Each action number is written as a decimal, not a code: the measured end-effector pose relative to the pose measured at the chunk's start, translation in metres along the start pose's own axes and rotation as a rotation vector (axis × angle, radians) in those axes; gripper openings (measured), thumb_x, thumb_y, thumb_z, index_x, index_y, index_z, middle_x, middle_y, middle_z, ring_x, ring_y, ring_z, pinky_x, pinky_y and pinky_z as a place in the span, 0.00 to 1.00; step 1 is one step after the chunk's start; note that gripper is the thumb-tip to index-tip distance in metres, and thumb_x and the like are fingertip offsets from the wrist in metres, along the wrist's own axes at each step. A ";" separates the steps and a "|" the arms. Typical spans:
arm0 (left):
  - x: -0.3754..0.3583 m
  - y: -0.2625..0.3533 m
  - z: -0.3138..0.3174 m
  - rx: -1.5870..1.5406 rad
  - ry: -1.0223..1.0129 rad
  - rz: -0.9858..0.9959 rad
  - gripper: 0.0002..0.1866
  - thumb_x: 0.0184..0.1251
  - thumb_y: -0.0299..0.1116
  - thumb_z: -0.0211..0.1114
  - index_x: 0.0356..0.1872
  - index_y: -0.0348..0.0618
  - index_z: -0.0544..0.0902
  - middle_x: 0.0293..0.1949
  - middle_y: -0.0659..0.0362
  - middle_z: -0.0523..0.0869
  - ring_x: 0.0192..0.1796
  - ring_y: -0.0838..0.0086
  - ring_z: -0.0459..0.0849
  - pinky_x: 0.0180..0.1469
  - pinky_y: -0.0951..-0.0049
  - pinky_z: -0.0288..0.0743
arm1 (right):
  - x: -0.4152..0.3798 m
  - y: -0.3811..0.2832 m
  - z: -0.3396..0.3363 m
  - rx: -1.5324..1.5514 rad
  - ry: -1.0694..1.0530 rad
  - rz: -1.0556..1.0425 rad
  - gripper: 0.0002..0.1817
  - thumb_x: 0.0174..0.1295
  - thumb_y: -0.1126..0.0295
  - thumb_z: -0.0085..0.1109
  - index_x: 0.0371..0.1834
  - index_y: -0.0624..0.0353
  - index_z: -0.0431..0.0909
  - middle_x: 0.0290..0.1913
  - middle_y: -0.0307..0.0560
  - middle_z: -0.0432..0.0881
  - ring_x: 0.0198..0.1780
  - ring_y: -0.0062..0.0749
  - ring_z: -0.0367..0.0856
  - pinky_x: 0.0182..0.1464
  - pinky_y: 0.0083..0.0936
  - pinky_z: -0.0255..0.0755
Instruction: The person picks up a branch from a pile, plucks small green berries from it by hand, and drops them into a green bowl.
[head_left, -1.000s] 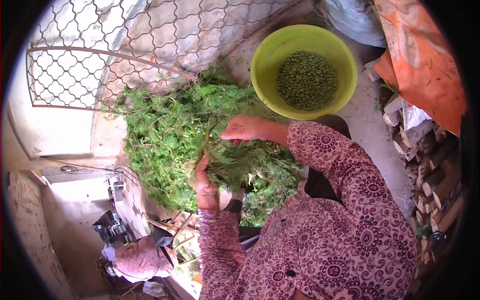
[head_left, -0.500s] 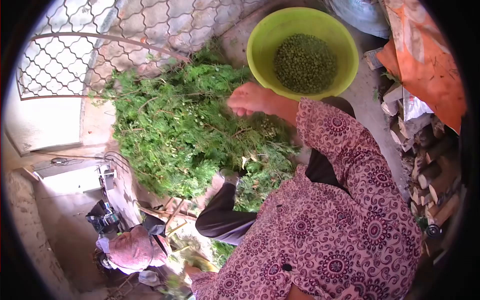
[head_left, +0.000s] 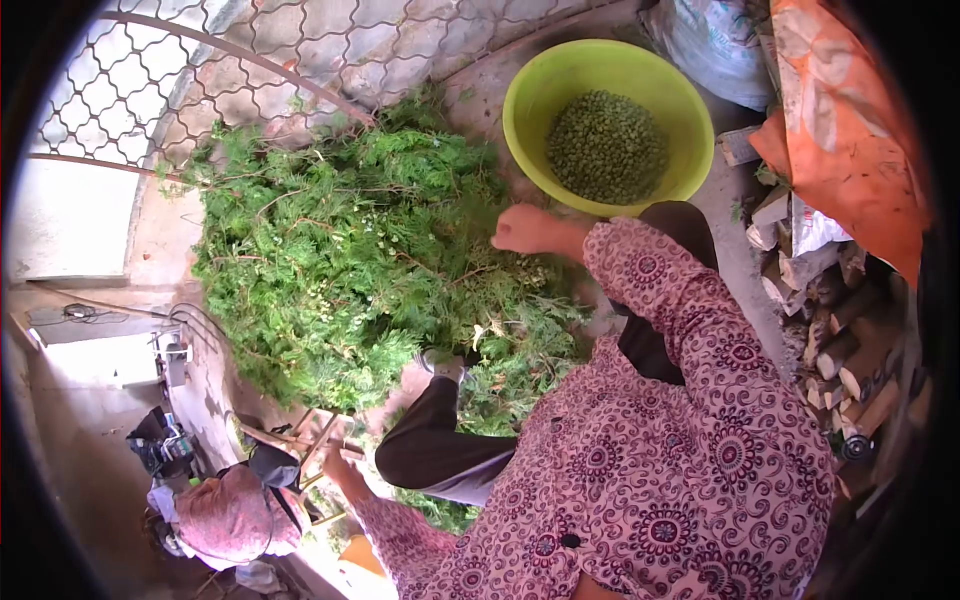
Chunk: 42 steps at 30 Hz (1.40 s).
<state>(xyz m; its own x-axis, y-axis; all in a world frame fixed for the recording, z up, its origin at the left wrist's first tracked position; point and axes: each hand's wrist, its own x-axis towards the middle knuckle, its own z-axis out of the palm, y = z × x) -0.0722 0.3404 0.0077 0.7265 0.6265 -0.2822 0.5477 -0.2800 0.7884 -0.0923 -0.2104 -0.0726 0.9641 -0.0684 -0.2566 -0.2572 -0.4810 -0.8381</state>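
Note:
My right hand point(head_left: 522, 228) is closed in a fist over the right side of a heap of feathery green conifer branches point(head_left: 330, 240), just below a lime-green tub point(head_left: 525, 140). Whatever lies inside the fist is hidden. A mass of small round green cones or berries point(head_left: 605, 148) covers the tub's bottom. At the lower left, my left hand point(head_left: 338, 466) is beside a small wooden frame point(head_left: 312, 440), below the heap. Its fingers are too small and unclear to make out. A shoe point(head_left: 440, 365) of mine rests at the heap's lower edge.
Wire-mesh fencing point(head_left: 300, 45) borders the heap at the back. Cut firewood point(head_left: 850, 350) is stacked on the right, partly beneath an orange sheet point(head_left: 850, 150). A whitish sack point(head_left: 710, 50) stands behind the tub. A pink bundle point(head_left: 235, 515) lies at the lower left.
My right hand has moved slightly right and down, its fingers more tightly curled. My left hand has come forward to the wooden frame. The view has shifted a little.

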 end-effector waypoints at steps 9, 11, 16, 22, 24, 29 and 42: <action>-0.099 0.092 0.219 0.393 -0.695 1.537 0.10 0.61 0.31 0.52 0.38 0.39 0.79 0.33 0.51 0.82 0.35 0.60 0.80 0.38 0.66 0.75 | -0.004 0.096 0.126 -0.343 -0.166 0.017 0.17 0.46 0.62 0.50 0.16 0.70 0.73 0.19 0.61 0.72 0.21 0.51 0.69 0.32 0.43 0.69; -0.100 0.066 0.238 0.669 -0.811 1.589 0.07 0.55 0.31 0.57 0.33 0.41 0.78 0.28 0.53 0.80 0.32 0.59 0.78 0.35 0.61 0.71 | -0.008 0.099 0.141 -0.303 -0.125 0.067 0.18 0.47 0.59 0.53 0.24 0.68 0.76 0.25 0.61 0.75 0.29 0.53 0.74 0.35 0.43 0.69; -0.137 0.099 0.241 0.994 -1.008 1.369 0.14 0.54 0.34 0.60 0.42 0.42 0.76 0.34 0.53 0.80 0.37 0.60 0.77 0.39 0.62 0.69 | 0.020 0.071 0.138 -0.266 -0.195 0.220 0.21 0.50 0.61 0.54 0.43 0.65 0.75 0.47 0.62 0.70 0.49 0.55 0.67 0.52 0.44 0.62; -0.142 0.128 0.230 0.710 -0.995 1.401 0.18 0.52 0.33 0.61 0.45 0.42 0.73 0.38 0.51 0.78 0.41 0.57 0.76 0.42 0.61 0.69 | 0.059 0.056 0.162 -0.478 -0.253 0.296 0.22 0.52 0.65 0.56 0.51 0.61 0.72 0.61 0.57 0.58 0.60 0.53 0.56 0.58 0.44 0.59; -0.135 0.123 0.226 0.890 -0.944 1.376 0.17 0.52 0.33 0.62 0.43 0.41 0.73 0.36 0.51 0.78 0.38 0.56 0.77 0.41 0.61 0.69 | 0.068 0.058 0.165 -0.524 -0.256 0.314 0.21 0.51 0.66 0.56 0.49 0.60 0.73 0.60 0.56 0.58 0.60 0.52 0.56 0.57 0.44 0.60; -0.129 0.119 0.218 0.935 -0.910 1.374 0.17 0.51 0.34 0.62 0.42 0.41 0.73 0.33 0.52 0.78 0.37 0.58 0.77 0.39 0.61 0.69 | 0.057 0.046 0.130 -0.371 0.138 0.099 0.16 0.46 0.69 0.58 0.40 0.60 0.77 0.48 0.50 0.74 0.50 0.42 0.71 0.49 0.39 0.67; -0.156 0.164 0.224 0.083 -1.009 1.167 0.18 0.55 0.34 0.62 0.44 0.32 0.75 0.39 0.47 0.79 0.39 0.61 0.80 0.42 0.70 0.73 | 0.031 -0.108 -0.021 0.856 -0.125 -0.052 0.06 0.46 0.78 0.56 0.29 0.63 0.76 0.25 0.37 0.77 0.25 0.19 0.73 0.29 0.14 0.66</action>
<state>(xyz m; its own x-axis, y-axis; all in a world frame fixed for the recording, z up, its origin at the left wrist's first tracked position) -0.0030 0.0333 0.0584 0.7030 -0.6876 0.1817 -0.5088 -0.3076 0.8041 -0.0336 -0.1786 0.0201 0.9745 0.0566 -0.2169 -0.2230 0.3460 -0.9114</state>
